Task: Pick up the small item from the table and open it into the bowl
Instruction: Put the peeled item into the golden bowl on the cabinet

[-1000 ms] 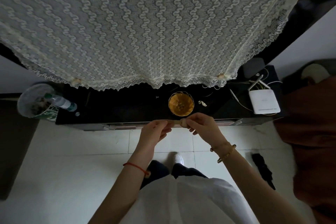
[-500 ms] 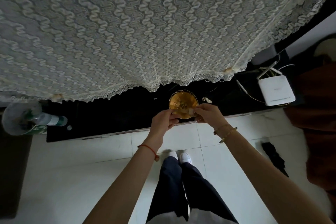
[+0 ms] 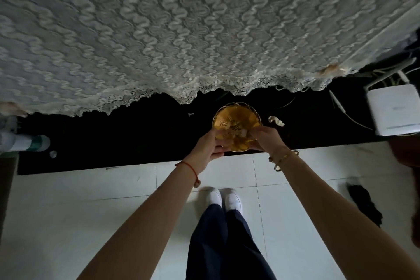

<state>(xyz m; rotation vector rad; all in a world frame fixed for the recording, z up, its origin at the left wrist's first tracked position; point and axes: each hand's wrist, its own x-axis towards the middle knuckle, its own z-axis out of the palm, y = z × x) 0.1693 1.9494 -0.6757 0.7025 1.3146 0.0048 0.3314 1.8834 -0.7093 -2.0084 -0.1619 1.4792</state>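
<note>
An amber glass bowl point(image 3: 236, 116) stands on the dark table point(image 3: 136, 134) near its front edge. Both hands are over the bowl's near side. My left hand point(image 3: 208, 148) and my right hand point(image 3: 266, 137) pinch a small pale item point(image 3: 243, 133) between their fingertips, just above the bowl. The item is blurred and mostly hidden by my fingers. A red string circles my left wrist and gold bangles my right wrist.
A lace cloth point(image 3: 181, 29) hangs over the back of the table. A small pale scrap point(image 3: 276, 120) lies right of the bowl. A white router point(image 3: 395, 111) sits at far right, a plastic bottle point(image 3: 22, 142) at far left. A dark object point(image 3: 363, 202) lies on the tiled floor.
Both hands have moved forward from the table's front edge to above the bowl, carrying the small item. The view has shifted closer to the table.
</note>
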